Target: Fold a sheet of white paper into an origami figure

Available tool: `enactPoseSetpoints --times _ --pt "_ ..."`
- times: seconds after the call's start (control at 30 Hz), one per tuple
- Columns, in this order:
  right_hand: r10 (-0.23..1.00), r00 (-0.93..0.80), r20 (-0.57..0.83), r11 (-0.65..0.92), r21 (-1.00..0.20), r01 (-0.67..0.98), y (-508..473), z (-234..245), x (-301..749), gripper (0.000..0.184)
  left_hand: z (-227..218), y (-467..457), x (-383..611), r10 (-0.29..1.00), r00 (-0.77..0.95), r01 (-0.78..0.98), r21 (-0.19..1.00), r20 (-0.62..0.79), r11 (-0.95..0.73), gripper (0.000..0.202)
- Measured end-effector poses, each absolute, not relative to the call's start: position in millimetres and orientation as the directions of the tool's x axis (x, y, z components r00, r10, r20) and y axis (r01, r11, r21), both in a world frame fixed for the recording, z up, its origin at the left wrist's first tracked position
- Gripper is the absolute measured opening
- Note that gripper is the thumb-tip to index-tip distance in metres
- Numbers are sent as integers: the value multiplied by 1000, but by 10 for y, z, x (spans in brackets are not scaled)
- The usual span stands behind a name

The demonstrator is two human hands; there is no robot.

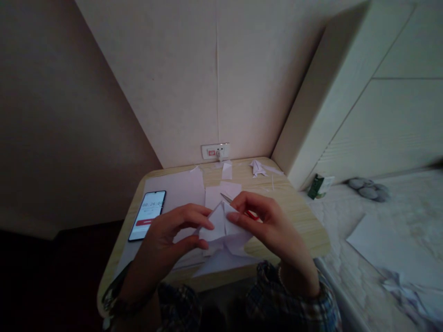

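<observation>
Between my two hands is a partly folded sheet of white paper (224,242), with a pointed top and a wide lower part that flares toward me. My left hand (173,235) pinches its left side between thumb and fingers. On the upper right, my right hand (265,219) grips the paper near its peak, thumb on the front layer. Behind the right hand lies a pair of scissors (226,198); the blade tip and a bit of red handle show, the rest is covered. White paper sheets (212,196) lie on the table just beyond the folded paper.
A phone (147,216) with a running timer lies at the table's left on a large white sheet (187,184). A folded paper figure (258,168) and paper scraps sit at the back of the wooden table (294,207). A wall socket (215,151) is behind; a bed (408,216) stands right.
</observation>
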State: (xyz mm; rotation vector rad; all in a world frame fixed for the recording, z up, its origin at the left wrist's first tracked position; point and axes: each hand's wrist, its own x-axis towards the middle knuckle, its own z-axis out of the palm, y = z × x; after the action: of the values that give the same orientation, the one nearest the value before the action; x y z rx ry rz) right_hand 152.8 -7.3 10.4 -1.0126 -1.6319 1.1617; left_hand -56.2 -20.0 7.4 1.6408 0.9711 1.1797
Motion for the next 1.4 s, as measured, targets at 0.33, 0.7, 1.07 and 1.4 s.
enactPoseSetpoints --times 0.33,0.7,1.07,1.4 --pt "917 -363 165 237 -958 163 -42 99 1600 27 -10 -130 -520 811 424 45 885 402 -462 14" --pt "891 -428 155 208 -975 79 -78 132 1566 36 36 -199 -708 757 462 99 821 463 -562 24" --pt "898 -408 165 234 -964 125 -59 105 1534 34 -44 -161 -585 780 415 155 808 469 -568 10" --pt "909 -345 234 284 -953 102 -84 119 1512 25 -40 -175 -462 819 277 40 846 502 -532 8"
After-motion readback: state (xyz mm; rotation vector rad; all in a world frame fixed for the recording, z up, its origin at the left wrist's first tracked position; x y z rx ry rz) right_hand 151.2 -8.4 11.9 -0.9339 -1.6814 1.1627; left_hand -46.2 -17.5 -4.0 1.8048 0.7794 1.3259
